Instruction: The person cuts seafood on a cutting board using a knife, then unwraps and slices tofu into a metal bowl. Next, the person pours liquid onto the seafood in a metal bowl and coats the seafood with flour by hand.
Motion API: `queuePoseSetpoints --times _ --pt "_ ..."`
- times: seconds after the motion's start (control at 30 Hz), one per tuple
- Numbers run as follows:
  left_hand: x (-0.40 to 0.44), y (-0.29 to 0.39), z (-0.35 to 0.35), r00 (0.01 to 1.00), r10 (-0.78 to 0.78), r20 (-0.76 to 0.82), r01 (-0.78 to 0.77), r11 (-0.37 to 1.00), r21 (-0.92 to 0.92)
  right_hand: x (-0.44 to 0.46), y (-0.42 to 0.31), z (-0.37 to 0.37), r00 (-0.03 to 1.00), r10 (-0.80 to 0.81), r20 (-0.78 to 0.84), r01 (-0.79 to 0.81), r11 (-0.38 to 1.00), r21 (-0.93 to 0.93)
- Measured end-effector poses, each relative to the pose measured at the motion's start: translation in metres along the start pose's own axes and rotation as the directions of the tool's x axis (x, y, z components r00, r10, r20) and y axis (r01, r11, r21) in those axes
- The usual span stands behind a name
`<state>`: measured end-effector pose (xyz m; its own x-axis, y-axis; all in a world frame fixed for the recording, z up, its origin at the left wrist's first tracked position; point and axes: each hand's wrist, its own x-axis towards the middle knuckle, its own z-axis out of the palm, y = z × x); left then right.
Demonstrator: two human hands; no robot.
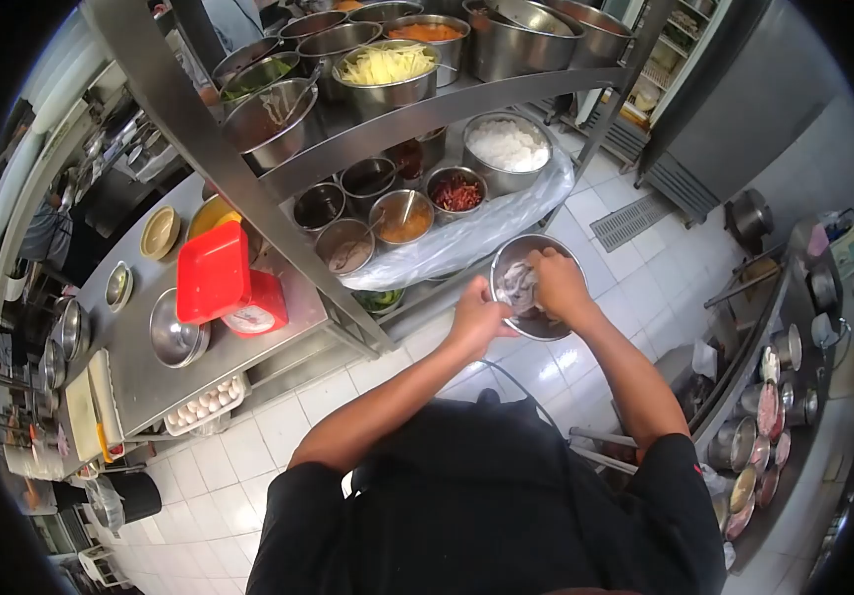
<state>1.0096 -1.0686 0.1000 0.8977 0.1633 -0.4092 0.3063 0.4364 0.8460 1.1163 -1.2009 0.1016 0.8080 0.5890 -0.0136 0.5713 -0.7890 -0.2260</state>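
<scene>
My left hand [479,319] grips the near-left rim of a round steel bowl [550,244], thumb over the edge, holding it up above the tiled floor. Pale, greyish strips that look like raw sliced meat [517,288] lie inside the bowl. My right hand [559,286] reaches in from the right, its fingers curled down and closed on some of the strips. Its fingertips are partly hidden among them.
A steel rack ahead bears pans of yellow shreds [387,65], dried red chillies [456,191] and a white ingredient [508,147]. On the left counter stand a red scale [253,305] and a steel bowl [179,332]. A tray of eggs [207,403] sits below. Several dishes line the right counter [805,416].
</scene>
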Motion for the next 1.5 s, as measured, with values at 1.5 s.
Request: queuePoseSetpoints --times 1.5 --pt "0.020 0.028 0.045 0.809 0.042 -0.586 -0.207 0.954 -0.217 0.335 0.137 -0.036 0.747 -0.404 -0.528 0.329 0.915 -0.235"
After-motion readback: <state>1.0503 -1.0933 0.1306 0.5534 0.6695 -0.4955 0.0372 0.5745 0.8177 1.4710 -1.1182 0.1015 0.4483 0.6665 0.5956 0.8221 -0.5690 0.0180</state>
